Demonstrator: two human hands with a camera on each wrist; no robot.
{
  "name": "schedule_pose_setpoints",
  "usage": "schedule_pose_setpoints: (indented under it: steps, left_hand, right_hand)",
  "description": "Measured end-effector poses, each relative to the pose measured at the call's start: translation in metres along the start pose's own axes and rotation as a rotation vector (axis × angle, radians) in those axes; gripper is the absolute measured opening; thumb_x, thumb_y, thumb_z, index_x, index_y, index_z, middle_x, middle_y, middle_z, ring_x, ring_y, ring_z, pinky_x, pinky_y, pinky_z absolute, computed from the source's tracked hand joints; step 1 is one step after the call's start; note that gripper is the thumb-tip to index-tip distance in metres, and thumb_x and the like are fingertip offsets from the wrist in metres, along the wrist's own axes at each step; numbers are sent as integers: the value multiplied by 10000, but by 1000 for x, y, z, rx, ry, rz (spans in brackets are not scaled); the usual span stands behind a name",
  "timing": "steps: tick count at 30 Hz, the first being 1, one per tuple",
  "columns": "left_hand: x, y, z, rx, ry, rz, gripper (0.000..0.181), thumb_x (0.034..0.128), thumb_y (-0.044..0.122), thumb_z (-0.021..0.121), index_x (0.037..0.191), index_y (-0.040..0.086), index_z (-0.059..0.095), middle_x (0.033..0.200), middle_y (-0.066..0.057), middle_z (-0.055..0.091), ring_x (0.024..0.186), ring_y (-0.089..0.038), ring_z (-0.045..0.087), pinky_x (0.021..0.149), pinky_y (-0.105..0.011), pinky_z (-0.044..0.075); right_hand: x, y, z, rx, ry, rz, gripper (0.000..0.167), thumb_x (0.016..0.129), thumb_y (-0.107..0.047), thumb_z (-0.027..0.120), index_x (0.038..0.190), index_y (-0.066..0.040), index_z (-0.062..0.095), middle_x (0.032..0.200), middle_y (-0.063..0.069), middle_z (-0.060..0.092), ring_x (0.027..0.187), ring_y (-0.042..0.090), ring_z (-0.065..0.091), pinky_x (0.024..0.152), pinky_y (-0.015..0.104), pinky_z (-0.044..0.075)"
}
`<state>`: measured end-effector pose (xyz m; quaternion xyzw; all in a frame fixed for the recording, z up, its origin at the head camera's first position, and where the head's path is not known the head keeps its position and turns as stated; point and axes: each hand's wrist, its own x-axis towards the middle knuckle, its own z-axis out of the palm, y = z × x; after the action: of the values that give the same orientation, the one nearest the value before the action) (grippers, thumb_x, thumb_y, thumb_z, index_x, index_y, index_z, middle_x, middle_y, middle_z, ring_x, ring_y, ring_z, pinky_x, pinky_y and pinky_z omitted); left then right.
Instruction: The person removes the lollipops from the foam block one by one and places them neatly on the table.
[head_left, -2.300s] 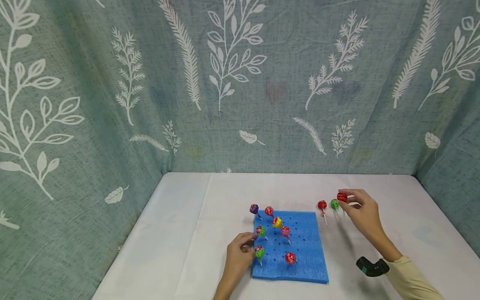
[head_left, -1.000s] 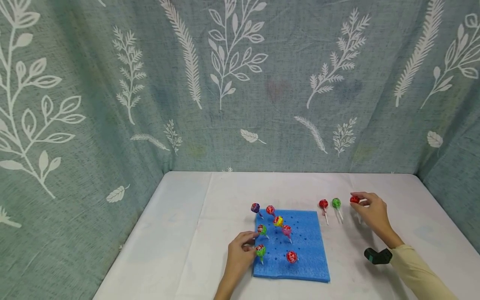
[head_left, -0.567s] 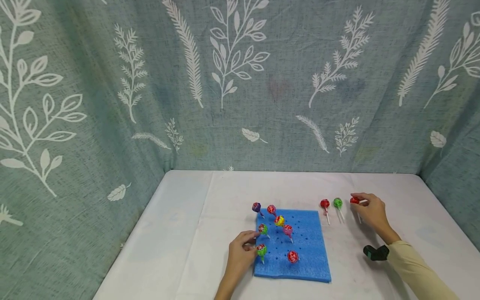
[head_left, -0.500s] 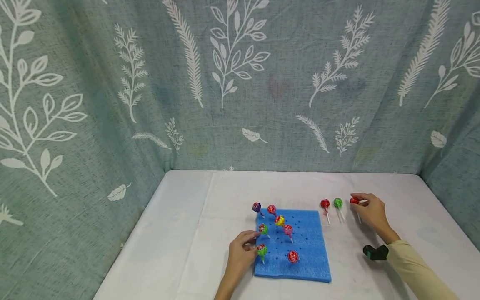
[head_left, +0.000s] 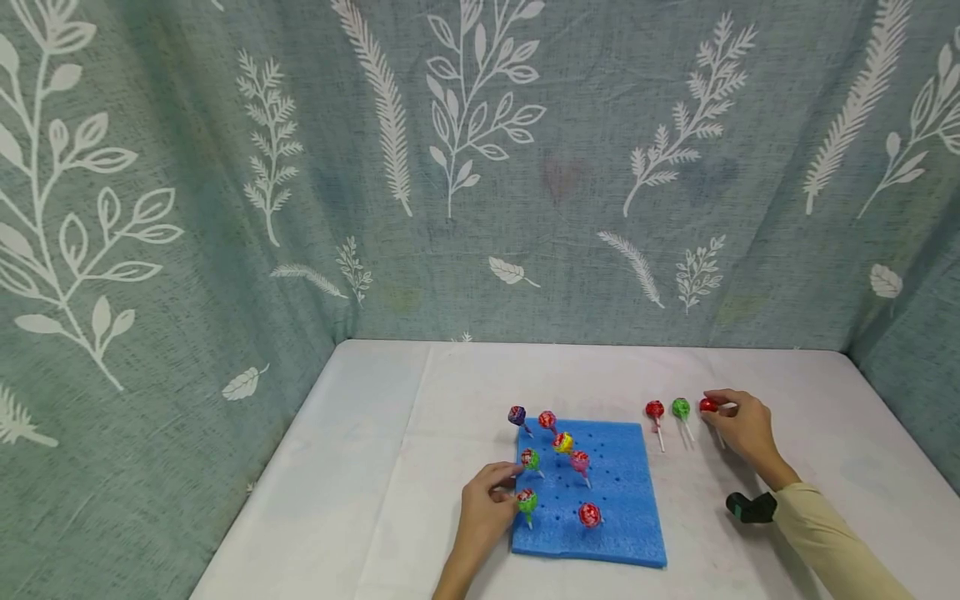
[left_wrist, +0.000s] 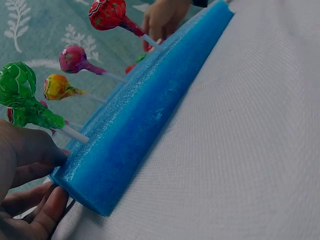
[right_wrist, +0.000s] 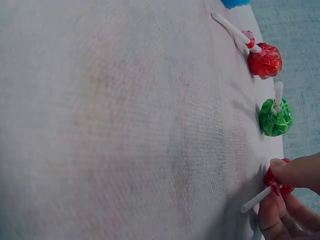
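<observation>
Right hand (head_left: 744, 427), pinching red lollipop (head_left: 707, 405), fingers (right_wrist: 270, 217) seemingly curled

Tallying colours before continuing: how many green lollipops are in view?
3. One green lollipop stands in the blue foam board near its left edge; a second green lollipop stands just behind it; the third green lollipop lies on the white tabletop between two red lollipops.

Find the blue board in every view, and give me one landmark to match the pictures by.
Head: the blue board lies in the lower half, right of centre.
Left wrist: the blue board runs diagonally from lower left to the top edge, right of centre.
Right wrist: only a sliver of the blue board shows, at the top edge, right of centre.
Shared landmark: the right hand, which shows in all three.
</observation>
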<state>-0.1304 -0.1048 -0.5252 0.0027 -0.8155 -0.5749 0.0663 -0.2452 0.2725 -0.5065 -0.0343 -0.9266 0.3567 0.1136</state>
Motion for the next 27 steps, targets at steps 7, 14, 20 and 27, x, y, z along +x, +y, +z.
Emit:
schedule_pose_setpoints:
  steps: [7, 14, 20, 27]
  left_hand:
    - [1, -2, 1, 7, -3, 5, 464, 663, -167, 565, 1026, 78, 718, 1067, -24, 635, 907, -186, 597, 634, -191, 501]
    - [0, -2, 1, 9, 5, 16, 463, 654, -167, 555, 1017, 68, 720, 1056, -23, 641, 891, -180, 600, 630, -193, 502]
    - [1, -3, 1, 18, 4, 14, 466, 656, -167, 559, 1022, 72, 720, 1059, -24, 639, 893, -179, 600, 629, -193, 502]
    - [1, -1, 1, 21, 5, 7, 452, 659, -160, 570, 1020, 66, 719, 1050, -19, 640, 896, -180, 599, 638, -194, 503]
  right_hand:
    - [0, -1, 0, -2, 5, -17, 334, 778, -20, 716, 1084, 78, 624, 969, 266, 588, 791, 301, 537, 581, 292, 417]
    - [1, 0, 1, -8, 21, -43, 314, 769, -2, 711, 1060, 78, 626, 955, 266, 580, 770, 291, 537, 582, 300, 406]
    - [1, 0, 1, -10, 35, -47, 308, 762, 13, 710, 1050, 78, 626, 956, 270, 575, 765, 290, 528, 594, 315, 394]
    - [2, 0, -1, -7, 28, -66, 307, 761, -8, 721, 1044, 71, 632, 954, 276, 573, 757, 301, 560, 578, 304, 411]
